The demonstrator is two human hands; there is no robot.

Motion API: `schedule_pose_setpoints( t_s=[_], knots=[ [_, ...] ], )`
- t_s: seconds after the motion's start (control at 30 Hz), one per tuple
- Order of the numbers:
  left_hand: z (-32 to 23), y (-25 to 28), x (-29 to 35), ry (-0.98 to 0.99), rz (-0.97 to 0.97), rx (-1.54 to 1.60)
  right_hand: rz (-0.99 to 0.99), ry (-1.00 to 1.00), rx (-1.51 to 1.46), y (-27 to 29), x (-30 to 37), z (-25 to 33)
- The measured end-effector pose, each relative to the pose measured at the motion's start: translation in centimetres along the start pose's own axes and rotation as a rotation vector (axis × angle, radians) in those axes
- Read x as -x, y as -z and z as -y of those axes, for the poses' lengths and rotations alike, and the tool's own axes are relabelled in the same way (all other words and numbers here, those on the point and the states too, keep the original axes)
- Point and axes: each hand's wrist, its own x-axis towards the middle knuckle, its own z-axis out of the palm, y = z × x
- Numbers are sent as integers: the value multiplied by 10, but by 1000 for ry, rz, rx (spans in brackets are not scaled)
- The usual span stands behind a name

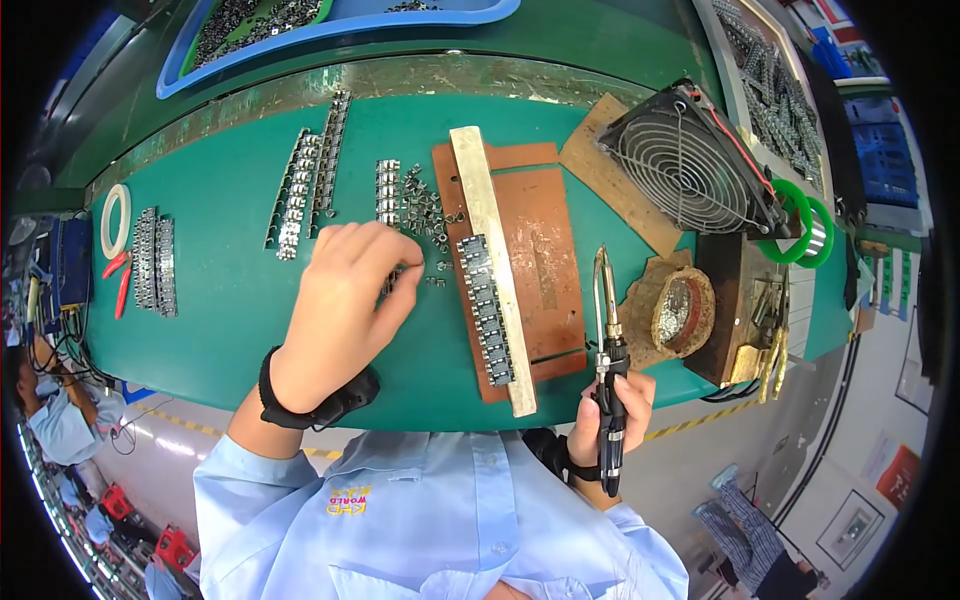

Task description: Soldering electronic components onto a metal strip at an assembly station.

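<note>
My right hand (622, 420) is closed round the black handle of a soldering iron (610, 370). Its metal tip points away from me, with a thin metal tube running alongside. My left hand (352, 285) is over the green mat beside a scatter of small metal parts (428, 210). Thumb and fingers are curled together in a pinch, and what they hold, if anything, is hidden. Between the hands lies a brown board (540, 255) with a pale metal bar (486, 230) across it. Against the bar's left side sits a row of small black-and-silver components (484, 310).
Strips of metal parts (300, 190) and red-handled pliers (121, 285) lie left, near a tape roll (115, 222). A fan (690, 160), green solder spool (800, 225) and round tip-cleaning dish (683, 312) stand right. A blue tray (350, 30) sits at the back.
</note>
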Motion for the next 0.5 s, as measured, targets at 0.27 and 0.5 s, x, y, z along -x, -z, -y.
schedule_pose_setpoints(
  t_s=[0.27, 0.5],
  knots=[
    [1, -12, -7, 354, -9, 516, 16, 26, -3, 0, -6, -12],
    [2, -22, -12, 434, 24, 944, 27, 39, -37, 1, -10, -17]
  ],
)
